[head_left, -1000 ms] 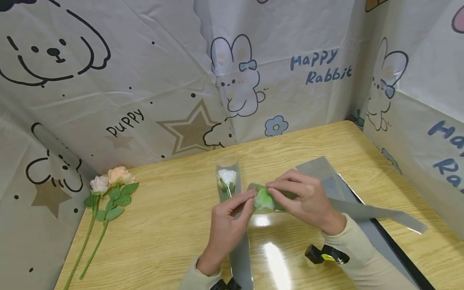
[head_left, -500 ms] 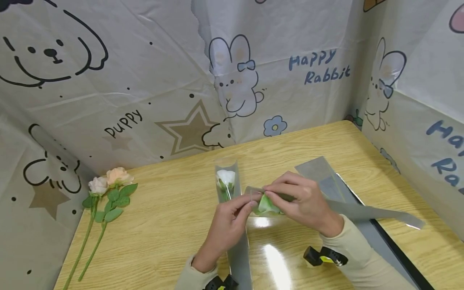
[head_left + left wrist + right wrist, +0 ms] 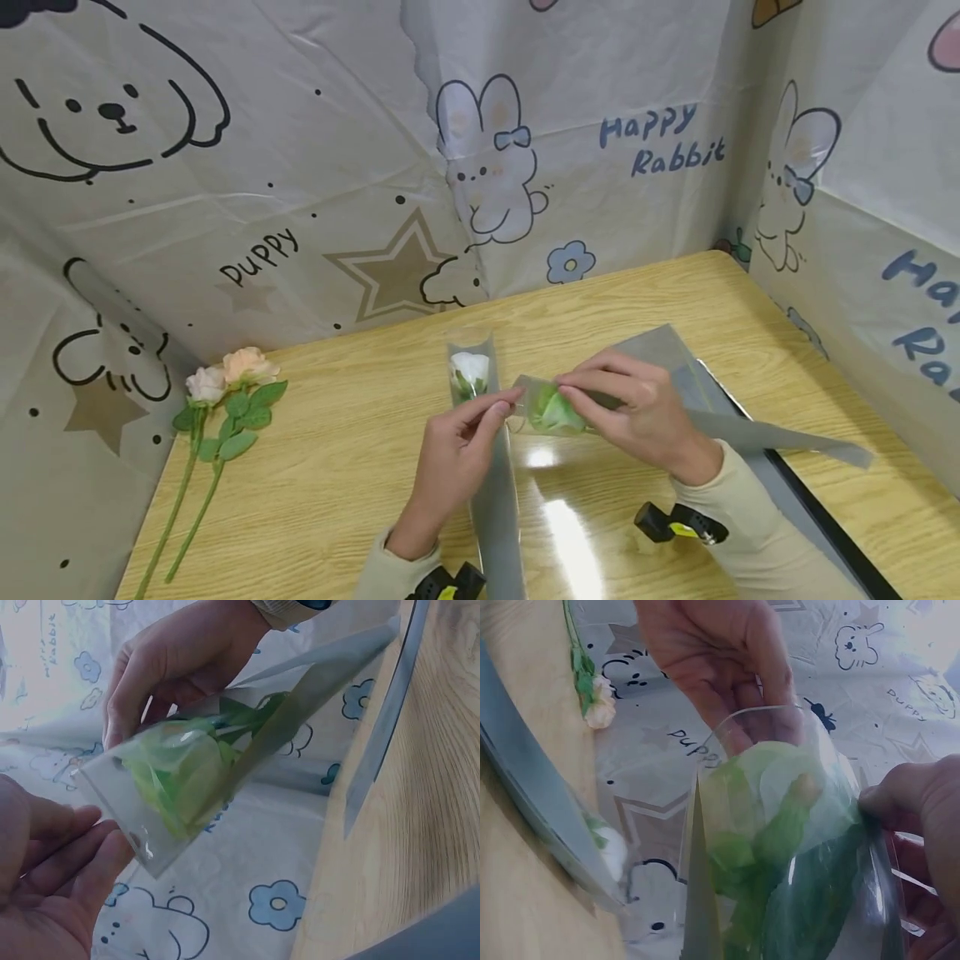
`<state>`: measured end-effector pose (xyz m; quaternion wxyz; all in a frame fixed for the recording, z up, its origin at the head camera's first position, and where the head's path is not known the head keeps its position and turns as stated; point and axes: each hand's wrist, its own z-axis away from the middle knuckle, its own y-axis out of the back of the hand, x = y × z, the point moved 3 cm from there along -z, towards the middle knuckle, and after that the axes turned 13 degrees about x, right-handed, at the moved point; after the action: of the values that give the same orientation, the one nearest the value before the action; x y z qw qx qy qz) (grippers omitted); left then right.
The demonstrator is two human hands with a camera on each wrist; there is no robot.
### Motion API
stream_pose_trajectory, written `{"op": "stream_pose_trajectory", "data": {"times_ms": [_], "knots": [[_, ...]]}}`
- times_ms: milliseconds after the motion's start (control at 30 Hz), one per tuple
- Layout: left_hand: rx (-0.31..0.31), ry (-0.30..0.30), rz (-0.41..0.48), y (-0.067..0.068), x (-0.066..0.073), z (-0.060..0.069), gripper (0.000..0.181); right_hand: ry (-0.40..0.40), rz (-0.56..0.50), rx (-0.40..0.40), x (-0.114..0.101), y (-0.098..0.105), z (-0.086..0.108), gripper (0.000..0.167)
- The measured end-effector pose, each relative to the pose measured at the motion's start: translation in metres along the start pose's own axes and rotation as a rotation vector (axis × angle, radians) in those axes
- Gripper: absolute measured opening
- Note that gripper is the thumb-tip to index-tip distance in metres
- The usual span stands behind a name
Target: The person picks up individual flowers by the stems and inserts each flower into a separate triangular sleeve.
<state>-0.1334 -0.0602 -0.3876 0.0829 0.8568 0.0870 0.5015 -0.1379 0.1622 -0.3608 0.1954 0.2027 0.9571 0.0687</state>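
Observation:
A green flower lies inside a clear sleeve with a grey back, raised above the table. My right hand pinches the sleeve's side near the bloom; the right wrist view shows its thumb on the film. At the sleeve's mouth is my left hand, its fingers extended and slightly bent, with fingertips at the film's edge; the left wrist view shows a gap between them. Green leaves show behind the bloom. Below the left hand, a white rose lies in another long sleeve.
Two loose roses, one pale pink and one peach, lie on the table's left side. Grey, clear-fronted sleeves and a dark-edged grey sheet lie at the right. Printed cloth stands behind the table.
My left hand has shifted down and left, and its fingers have loosened at the sleeve's mouth. The right hand keeps its pinch and has moved slightly right.

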Motion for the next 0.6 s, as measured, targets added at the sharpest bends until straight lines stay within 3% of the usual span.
{"op": "stream_pose_trajectory", "data": {"times_ms": [167,267,333,400,500,600], "knots": [[0.142,0.17,0.074,0.007,-0.01,-0.004,0.023,0.072,0.051,-0.007,-0.003,0.008,-0.015,0.033],[0.157,0.28,0.119,0.005,-0.02,-0.007,0.025,0.145,0.11,-0.048,-0.01,0.013,-0.03,0.035],[0.112,0.341,0.133,0.0,-0.026,-0.008,0.031,0.183,0.136,-0.073,-0.016,0.015,-0.042,0.036],[0.022,0.384,0.146,-0.009,-0.03,-0.009,0.038,0.213,0.149,-0.096,-0.022,0.017,-0.057,0.036],[-0.139,0.406,0.16,-0.025,-0.028,-0.007,0.048,0.241,0.153,-0.095,-0.032,0.019,-0.079,0.036],[-0.273,0.39,0.199,-0.039,-0.019,-0.006,0.051,0.234,0.159,-0.054,-0.039,0.019,-0.1,0.034]]}}
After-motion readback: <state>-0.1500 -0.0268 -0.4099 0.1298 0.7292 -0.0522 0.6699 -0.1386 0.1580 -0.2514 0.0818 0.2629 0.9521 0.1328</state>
